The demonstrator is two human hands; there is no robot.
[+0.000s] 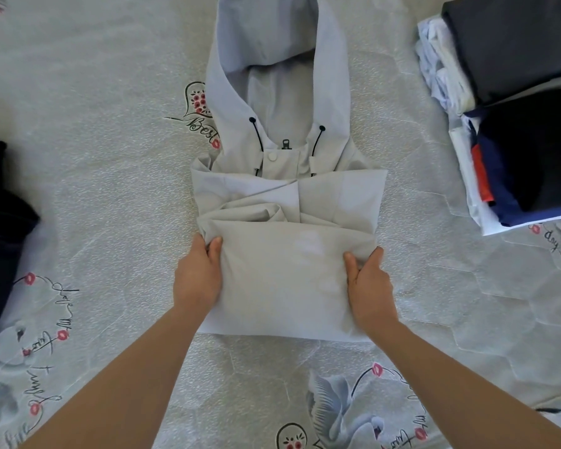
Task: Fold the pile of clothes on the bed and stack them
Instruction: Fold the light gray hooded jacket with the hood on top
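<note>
We see a pale grey hooded jacket [285, 196] lying flat in the middle of the bed [110, 189], hood pointing away from us, bottom part folded up over the body so the near half is a neat rectangle. Sleeves are tucked across the chest, creased. Black drawcords [257, 132] hang at the collar, a snap button [273, 156] and a zipper pull [285, 144] between them. Left hand [197, 273] grips the left edge of the folded part, thumb on top, fingers curled under the cloth. Right hand [370, 280] grips the right edge the same way, thumb over, fingers wrapped around the fabric. Both forearms reach in from the near side. To the far right sits a stack of folded clothes [515, 124], dark pieces on top, white, navy and a red-orange strip showing at the edges. A dark garment [0, 228] lies at the left edge. Bedsheet has printed swans [340, 413], hearts and script.
</note>
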